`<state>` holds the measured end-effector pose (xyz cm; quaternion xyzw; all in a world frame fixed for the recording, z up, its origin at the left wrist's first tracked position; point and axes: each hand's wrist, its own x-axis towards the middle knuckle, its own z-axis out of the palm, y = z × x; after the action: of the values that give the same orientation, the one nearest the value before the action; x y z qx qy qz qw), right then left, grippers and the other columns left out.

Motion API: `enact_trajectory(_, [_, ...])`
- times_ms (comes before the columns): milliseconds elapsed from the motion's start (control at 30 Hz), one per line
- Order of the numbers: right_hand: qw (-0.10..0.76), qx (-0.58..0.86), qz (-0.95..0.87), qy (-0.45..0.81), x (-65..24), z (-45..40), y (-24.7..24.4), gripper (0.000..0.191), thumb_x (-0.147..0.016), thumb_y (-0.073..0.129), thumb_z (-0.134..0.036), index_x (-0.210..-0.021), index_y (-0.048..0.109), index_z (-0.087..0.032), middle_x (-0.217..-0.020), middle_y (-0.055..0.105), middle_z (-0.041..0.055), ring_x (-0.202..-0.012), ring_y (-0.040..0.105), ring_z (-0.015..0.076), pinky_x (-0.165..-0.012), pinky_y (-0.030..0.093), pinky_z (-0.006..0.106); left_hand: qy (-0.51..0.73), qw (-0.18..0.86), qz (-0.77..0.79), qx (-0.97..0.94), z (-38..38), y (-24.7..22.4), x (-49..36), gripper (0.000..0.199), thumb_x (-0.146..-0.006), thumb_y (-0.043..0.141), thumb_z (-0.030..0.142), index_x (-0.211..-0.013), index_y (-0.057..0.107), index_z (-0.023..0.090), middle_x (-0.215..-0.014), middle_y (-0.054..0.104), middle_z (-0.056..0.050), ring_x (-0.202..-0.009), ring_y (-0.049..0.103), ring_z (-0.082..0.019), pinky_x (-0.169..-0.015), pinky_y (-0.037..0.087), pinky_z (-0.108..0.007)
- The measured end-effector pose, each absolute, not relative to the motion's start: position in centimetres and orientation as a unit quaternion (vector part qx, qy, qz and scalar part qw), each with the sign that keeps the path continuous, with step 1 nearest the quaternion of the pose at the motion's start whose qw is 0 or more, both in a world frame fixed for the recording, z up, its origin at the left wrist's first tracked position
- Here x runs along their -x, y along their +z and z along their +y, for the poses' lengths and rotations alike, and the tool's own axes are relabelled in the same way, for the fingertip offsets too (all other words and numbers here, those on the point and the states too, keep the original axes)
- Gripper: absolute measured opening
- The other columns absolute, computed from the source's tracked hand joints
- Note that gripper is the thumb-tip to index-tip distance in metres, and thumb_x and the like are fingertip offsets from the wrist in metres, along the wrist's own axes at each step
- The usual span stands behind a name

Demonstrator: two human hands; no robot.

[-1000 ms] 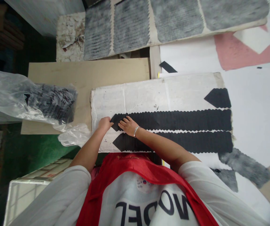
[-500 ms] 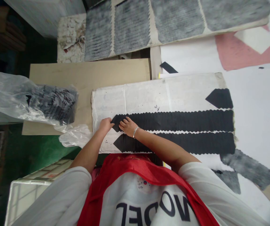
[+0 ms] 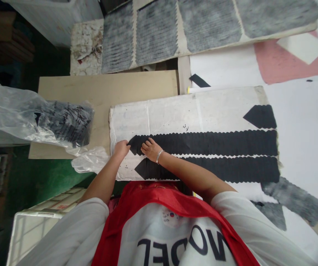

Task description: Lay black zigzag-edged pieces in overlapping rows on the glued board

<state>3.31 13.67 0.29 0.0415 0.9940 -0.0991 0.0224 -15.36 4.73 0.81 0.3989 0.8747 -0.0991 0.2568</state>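
Note:
Two long rows of black scalloped pieces lie on a white board (image 3: pixel 170 114), one above the other. My left hand (image 3: pixel 122 148) pinches the pointed left tip of the upper black row (image 3: pixel 216 143). On that same row, near its left end, my right hand (image 3: pixel 150 148) rests with fingers spread; a silver bracelet is on the wrist. The lower black row (image 3: pixel 231 169) runs beside it, closer to my body, partly under my right forearm. A short pointed black piece (image 3: pixel 261 116) sits at the board's upper right.
A plastic bag (image 3: pixel 67 122) of dark pieces lies on a tan board (image 3: pixel 106 87) at the left. Grey-patterned panels (image 3: pixel 208 24) stretch across the back. Right of the white board are a pink piece (image 3: pixel 275 64) and grey pieces (image 3: pixel 297 199). A white crate (image 3: pixel 31 229) stands at lower left.
My left hand has moved slightly left with the row's pointed tip, which now reaches farther left. My right hand stays nearly in place. The whole view has shifted slightly.

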Motion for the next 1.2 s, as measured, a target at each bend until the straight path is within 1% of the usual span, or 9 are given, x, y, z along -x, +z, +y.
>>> enact_trajectory(100, [0.022, -0.042, 0.994, -0.101, -3.4, 13.7, 0.2, 0.03, -0.092, 0.038, -0.02, -0.11, 0.061, -0.016, -0.115, 0.058, 0.0109, -0.102, 0.047, 0.0232, -0.104, 0.023, 0.05, -0.087, 0.273, 0.879, -0.382, 4.5, 0.9, 15.3, 0.019, -0.079, 0.053, 0.033, -0.085, 0.065, 0.019, -0.076, 0.069, -0.005, -0.082, 0.063, -0.018, -0.069, 0.042, -0.024])
enact_trajectory(200, [0.02, -0.04, 0.994, -0.102, -3.4, 13.7, 0.2, 0.03, -0.091, 0.039, -0.02, -0.111, 0.061, -0.016, -0.117, 0.057, 0.0112, -0.102, 0.047, 0.0234, -0.104, 0.024, 0.05, -0.078, 0.278, 0.876, -0.386, 4.4, 0.8, 15.3, 0.018, -0.077, 0.055, 0.033, -0.082, 0.064, 0.019, -0.073, 0.068, -0.004, -0.078, 0.063, -0.017, -0.067, 0.042, -0.024])
enact_trajectory(333, [0.025, -0.043, 0.994, -0.1, -3.4, 13.6, 0.2, 0.03, -0.091, 0.039, -0.019, -0.112, 0.06, -0.016, -0.117, 0.057, 0.0113, -0.102, 0.047, 0.0236, -0.104, 0.024, 0.05, -0.074, 0.28, 0.871, -0.396, 4.5, 0.4, 15.4, 0.018, -0.077, 0.055, 0.034, -0.081, 0.064, 0.019, -0.073, 0.068, -0.004, -0.078, 0.063, -0.017, -0.067, 0.041, -0.025])
enact_trajectory(600, [0.018, -0.044, 0.992, -0.114, -3.5, 13.6, -0.1, 0.03, -0.091, 0.038, -0.019, -0.112, 0.06, -0.016, -0.119, 0.056, 0.0114, -0.102, 0.046, 0.0237, -0.103, 0.023, 0.05, -0.087, 0.275, 0.873, -0.393, 4.6, 0.4, 15.1, 0.019, -0.076, 0.056, 0.036, -0.082, 0.064, 0.02, -0.079, 0.069, -0.006, -0.084, 0.063, -0.019, -0.069, 0.042, -0.026])
enact_trajectory(767, [0.01, -0.056, 0.989, -0.135, -3.4, 13.8, 0.4, 0.031, -0.092, 0.037, -0.02, -0.116, 0.057, -0.016, -0.117, 0.057, 0.0129, -0.101, 0.047, 0.0235, -0.1, 0.026, 0.05, -0.104, 0.256, 0.877, -0.393, 5.1, 1.3, 14.8, 0.021, -0.076, 0.055, 0.036, -0.088, 0.061, 0.02, -0.09, 0.069, -0.008, -0.092, 0.062, -0.022, -0.075, 0.044, -0.028])
enact_trajectory(833, [-0.005, -0.063, 0.988, -0.144, -3.7, 13.7, 1.3, 0.031, -0.093, 0.037, -0.022, -0.117, 0.056, -0.017, -0.114, 0.058, 0.0124, -0.101, 0.048, 0.0233, -0.099, 0.027, 0.048, -0.106, 0.24, 0.881, -0.393, 4.8, 1.8, 14.5, 0.028, -0.076, 0.054, 0.038, -0.096, 0.059, 0.018, -0.098, 0.067, -0.011, -0.097, 0.061, -0.024, -0.079, 0.045, -0.031])
enact_trajectory(933, [-0.046, -0.076, 0.984, -0.152, -4.6, 13.2, 2.8, 0.032, -0.094, 0.036, -0.023, -0.118, 0.055, -0.017, -0.117, 0.057, 0.0116, -0.104, 0.047, 0.0227, -0.099, 0.028, 0.045, -0.104, 0.201, 0.89, -0.397, 4.1, 2.3, 14.2, 0.04, -0.077, 0.051, 0.043, -0.107, 0.052, 0.017, -0.113, 0.062, -0.013, -0.108, 0.057, -0.027, -0.086, 0.045, -0.036])
enact_trajectory(1067, [-0.097, -0.154, 0.967, -0.177, -7.3, 13.0, 4.2, 0.033, -0.093, 0.037, -0.024, -0.122, 0.053, -0.019, -0.126, 0.054, 0.0084, -0.111, 0.046, 0.0215, -0.099, 0.029, 0.04, -0.05, 0.156, 0.893, -0.418, 3.9, 3.3, 13.3, 0.047, -0.079, 0.039, 0.053, -0.118, 0.043, 0.027, -0.112, 0.063, -0.006, -0.114, 0.052, -0.028, -0.089, 0.046, -0.046])
enact_trajectory(1200, [-0.125, -0.289, 0.919, -0.236, -14.2, 12.1, 5.7, 0.036, -0.088, 0.047, -0.025, -0.122, 0.053, -0.015, -0.123, 0.056, 0.0095, -0.108, 0.05, 0.0192, -0.093, 0.036, 0.032, -0.016, 0.156, 0.869, -0.47, 4.7, 6.1, 9.6, 0.046, -0.08, 0.031, 0.056, -0.121, 0.037, 0.038, -0.119, 0.059, 0.003, -0.122, 0.045, -0.024, -0.097, 0.042, -0.045])
